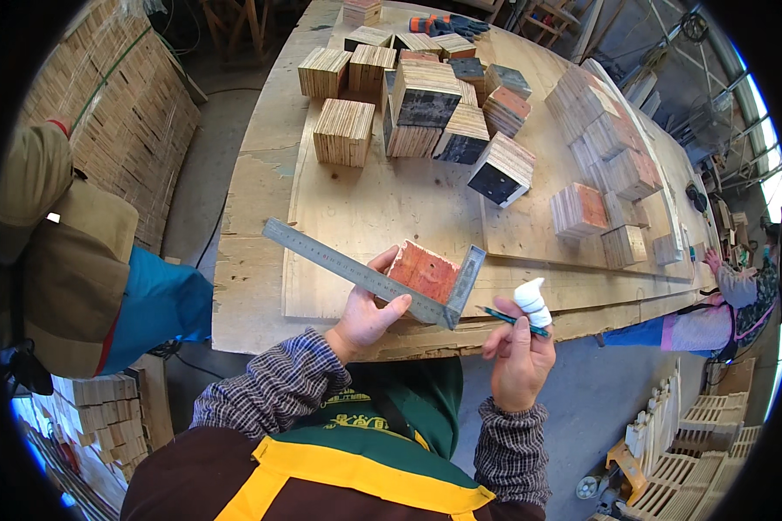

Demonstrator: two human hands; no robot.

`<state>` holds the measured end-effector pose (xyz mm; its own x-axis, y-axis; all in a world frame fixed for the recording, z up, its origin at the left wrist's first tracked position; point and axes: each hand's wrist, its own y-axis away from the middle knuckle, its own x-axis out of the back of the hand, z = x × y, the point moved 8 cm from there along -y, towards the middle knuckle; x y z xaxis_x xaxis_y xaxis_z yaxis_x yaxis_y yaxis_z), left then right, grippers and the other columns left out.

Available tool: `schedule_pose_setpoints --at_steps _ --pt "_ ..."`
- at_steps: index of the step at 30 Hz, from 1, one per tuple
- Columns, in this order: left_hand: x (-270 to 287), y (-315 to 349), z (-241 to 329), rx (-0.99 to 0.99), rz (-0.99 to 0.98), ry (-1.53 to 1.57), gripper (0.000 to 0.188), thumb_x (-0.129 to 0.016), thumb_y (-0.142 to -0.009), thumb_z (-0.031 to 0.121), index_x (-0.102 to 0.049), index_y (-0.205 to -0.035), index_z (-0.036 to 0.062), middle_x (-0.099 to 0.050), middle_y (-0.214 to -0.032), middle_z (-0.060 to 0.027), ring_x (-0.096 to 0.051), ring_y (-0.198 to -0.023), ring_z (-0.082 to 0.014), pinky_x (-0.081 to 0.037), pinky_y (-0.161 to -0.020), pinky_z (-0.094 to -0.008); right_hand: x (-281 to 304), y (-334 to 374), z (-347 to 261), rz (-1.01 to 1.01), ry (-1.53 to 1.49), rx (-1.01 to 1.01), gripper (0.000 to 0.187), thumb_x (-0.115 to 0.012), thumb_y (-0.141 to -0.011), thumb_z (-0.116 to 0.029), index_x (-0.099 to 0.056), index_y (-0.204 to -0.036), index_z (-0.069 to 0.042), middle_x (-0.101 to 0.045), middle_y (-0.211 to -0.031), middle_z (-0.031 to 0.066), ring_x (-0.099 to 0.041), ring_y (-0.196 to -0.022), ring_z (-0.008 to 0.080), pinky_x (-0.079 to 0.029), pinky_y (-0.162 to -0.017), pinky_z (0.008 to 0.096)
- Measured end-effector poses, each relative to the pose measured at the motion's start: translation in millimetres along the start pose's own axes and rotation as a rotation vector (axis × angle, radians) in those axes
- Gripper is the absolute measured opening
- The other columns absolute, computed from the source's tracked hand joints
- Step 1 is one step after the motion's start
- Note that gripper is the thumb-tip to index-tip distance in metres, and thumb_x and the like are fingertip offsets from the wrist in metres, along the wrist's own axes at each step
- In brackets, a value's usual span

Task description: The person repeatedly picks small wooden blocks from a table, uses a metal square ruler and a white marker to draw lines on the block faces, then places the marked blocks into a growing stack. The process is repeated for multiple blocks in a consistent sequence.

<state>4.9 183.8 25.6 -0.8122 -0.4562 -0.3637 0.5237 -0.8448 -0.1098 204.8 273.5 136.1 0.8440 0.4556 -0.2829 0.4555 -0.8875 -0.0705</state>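
My left hand point(369, 319) is closed on a wooden block point(424, 271) with a reddish face, at the table's near edge. The same hand presses a metal try square point(347, 269) against that block. The square's long graduated blade reaches out to the left, and its short arm point(467, 282) stands at the block's right side. To the right, my right hand point(521, 360) grips a dark green pencil point(538, 330), its tip pointing left towards the square. A white wrapping point(533, 300) covers one finger of this hand.
Several layered plywood blocks point(343, 132) are heaped on the wooden tabletop point(252, 260), some with black or red faces. More blocks point(579, 210) stand at the right. Orange-and-black gloves point(447, 25) lie at the back. One person point(87, 217) stands at left, another point(738, 295) at far right.
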Motion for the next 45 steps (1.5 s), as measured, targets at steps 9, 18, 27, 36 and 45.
schedule_pose_setpoints --at_steps 9,18,27,36,45 --pt "-3 0 10 -0.005 -0.012 0.001 0.074 -0.065 -0.083 0.004 -0.030 -0.147 0.0009 -0.043 -0.142 -0.0155 -0.044 -0.130 -0.0236 -0.037 -0.109 -0.0373 -35 -25 31 -0.175 0.243 0.001 0.024 -0.041 -0.105 -0.015 -0.052 -0.117 0.002 -0.068 -0.102 0.0131 -0.061 -0.066 0.0078 -0.047 -0.056 0.0191" --pt "-5 1 12 0.009 -0.005 -0.016 0.075 -0.065 -0.082 0.005 -0.028 -0.147 0.0005 -0.042 -0.142 -0.0155 -0.043 -0.131 -0.0235 -0.036 -0.110 -0.0370 -42 -22 22 -0.214 0.438 0.080 0.019 -0.043 -0.103 -0.010 -0.053 -0.111 0.004 -0.068 -0.091 0.0085 -0.059 -0.061 0.0059 -0.047 -0.054 0.0187" --pt "-4 1 6 0.019 0.014 0.043 0.077 -0.068 -0.083 0.015 -0.028 -0.147 -0.0003 -0.042 -0.141 -0.0146 -0.042 -0.132 -0.0238 -0.034 -0.111 -0.0384 -47 -27 25 -0.186 0.455 0.086 0.016 -0.043 -0.103 -0.010 -0.053 -0.101 0.003 -0.067 -0.084 0.0068 -0.058 -0.057 0.0055 -0.047 -0.051 0.0192" --pt "-4 0 0 0.044 0.020 0.045 0.080 -0.070 -0.083 0.016 -0.026 -0.148 0.0005 -0.042 -0.142 -0.0149 -0.042 -0.132 -0.0226 -0.035 -0.111 -0.0378 -108 -38 42 -0.328 0.473 0.120 0.016 -0.044 -0.102 -0.008 -0.055 -0.096 0.003 -0.066 -0.079 0.0062 -0.059 -0.055 0.0071 -0.048 -0.050 0.0216" --pt "-1 3 1 0.029 0.017 0.048 0.081 -0.068 -0.082 0.009 -0.023 -0.148 -0.0018 -0.039 -0.145 -0.0187 -0.040 -0.134 -0.0249 -0.034 -0.111 -0.0372 -79 -44 34 -0.200 0.487 -0.096 0.020 -0.043 -0.104 -0.013 -0.055 -0.093 -0.001 -0.064 -0.074 0.0036 -0.053 -0.050 0.0041 -0.045 -0.047 0.0194"
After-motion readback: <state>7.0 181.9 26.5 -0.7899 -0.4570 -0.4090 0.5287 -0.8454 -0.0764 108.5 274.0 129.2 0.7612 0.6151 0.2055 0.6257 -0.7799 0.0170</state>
